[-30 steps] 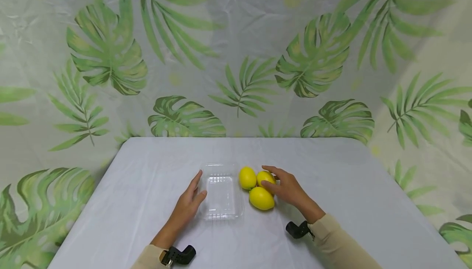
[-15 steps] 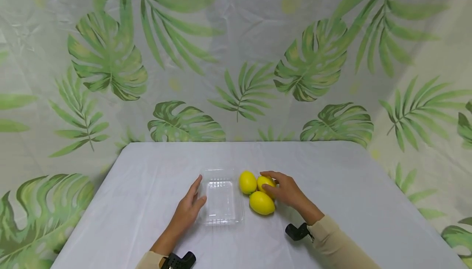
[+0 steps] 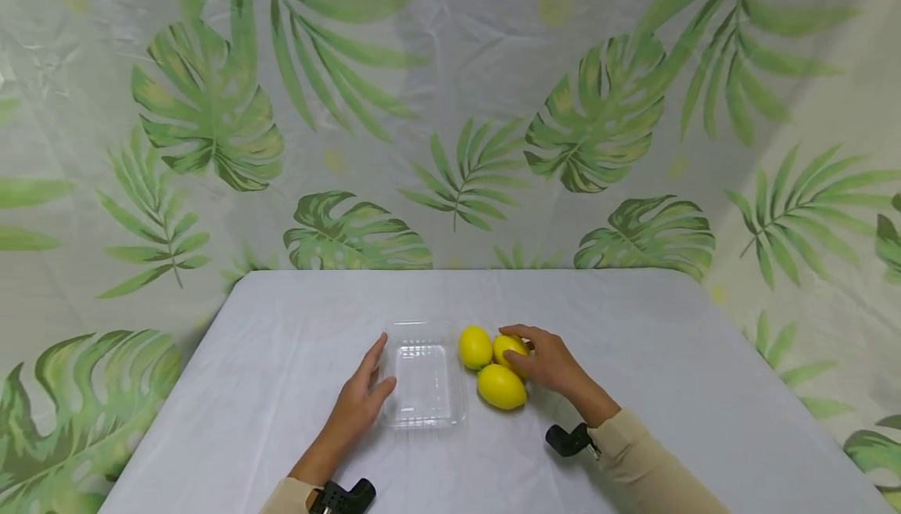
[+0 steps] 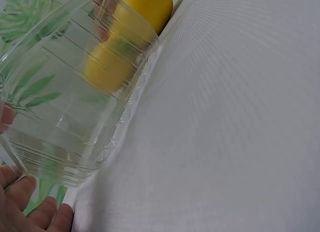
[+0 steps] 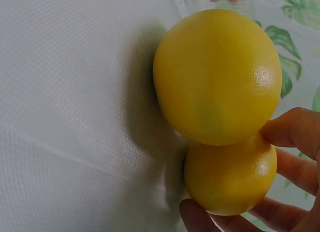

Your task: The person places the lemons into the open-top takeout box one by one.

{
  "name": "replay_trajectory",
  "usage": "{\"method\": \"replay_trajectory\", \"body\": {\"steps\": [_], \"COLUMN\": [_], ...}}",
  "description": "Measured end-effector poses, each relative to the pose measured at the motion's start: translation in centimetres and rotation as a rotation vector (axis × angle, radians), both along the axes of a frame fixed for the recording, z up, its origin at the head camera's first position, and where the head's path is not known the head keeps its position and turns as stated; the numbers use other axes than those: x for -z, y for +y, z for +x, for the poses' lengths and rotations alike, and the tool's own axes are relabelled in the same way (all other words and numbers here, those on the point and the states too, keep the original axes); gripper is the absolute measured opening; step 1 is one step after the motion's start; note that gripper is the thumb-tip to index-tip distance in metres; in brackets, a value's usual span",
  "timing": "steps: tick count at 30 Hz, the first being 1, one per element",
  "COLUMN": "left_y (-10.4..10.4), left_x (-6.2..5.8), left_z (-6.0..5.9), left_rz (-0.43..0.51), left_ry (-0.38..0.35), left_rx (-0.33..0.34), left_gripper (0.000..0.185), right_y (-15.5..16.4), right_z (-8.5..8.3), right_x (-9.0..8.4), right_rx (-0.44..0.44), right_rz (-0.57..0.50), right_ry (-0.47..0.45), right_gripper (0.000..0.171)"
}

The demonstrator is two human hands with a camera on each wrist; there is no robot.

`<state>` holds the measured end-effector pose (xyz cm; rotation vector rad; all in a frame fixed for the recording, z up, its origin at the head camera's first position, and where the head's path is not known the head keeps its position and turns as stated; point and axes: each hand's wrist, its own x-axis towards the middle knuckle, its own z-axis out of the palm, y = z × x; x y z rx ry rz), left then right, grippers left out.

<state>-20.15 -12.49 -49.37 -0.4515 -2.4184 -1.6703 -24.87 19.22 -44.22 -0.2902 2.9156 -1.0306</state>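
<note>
Much of the gripped lemon [image 3: 508, 348] is covered in the head view by the right hand [image 3: 548, 361], whose thumb and fingers are curled round it; in the right wrist view the same lemon [image 5: 231, 179] is seen pinched between fingertips [image 5: 292, 128] and thumb, with the palm cut off at the frame edge. A nearer lemon [image 3: 501, 386] lies touching it below the thumb, and a third lemon [image 3: 475, 346] sits just beyond the fingertips, beside the clear tray [image 3: 425, 374]. The tray's rim is faint against the white table [image 3: 633, 342] and hard to trace. The left hand [image 3: 360, 400] is laid flat with straight fingers against the tray's left wall; in the left wrist view only fingertips [image 4: 30, 212] show at the corner, and a lemon is blurred through the plastic. Bare cloth is left open outward of both hands, up to the table's edges.
</note>
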Motion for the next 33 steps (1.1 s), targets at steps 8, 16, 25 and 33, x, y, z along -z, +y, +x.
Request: {"method": "replay_trajectory", "body": {"steps": [8, 16, 25, 33], "left_y": [-0.1, 0.5, 0.1, -0.2], "left_x": [0.2, -2.1, -0.6, 0.3], "left_z": [-0.2, 1.0, 0.2, -0.4], "left_rz": [-0.029, -0.012, -0.035, -0.021], "left_ry": [0.004, -0.013, 0.004, -0.026], "left_rx": [-0.003, -0.007, -0.001, 0.010], "left_gripper": [0.065, 0.064, 0.065, 0.068], "right_y": [0.3, 0.8, 1.2, 0.9], "right_z": [0.1, 0.1, 0.2, 0.4], "right_x": [-0.1, -0.4, -0.5, -0.8], "right_rx": [-0.001, -0.001, -0.043, -0.042], "right_rz": [-0.011, -0.017, -0.037, -0.045], "right_ry": [0.021, 0.044, 0.086, 0.101], "right_gripper": [0.040, 0.042, 0.042, 0.042]}}
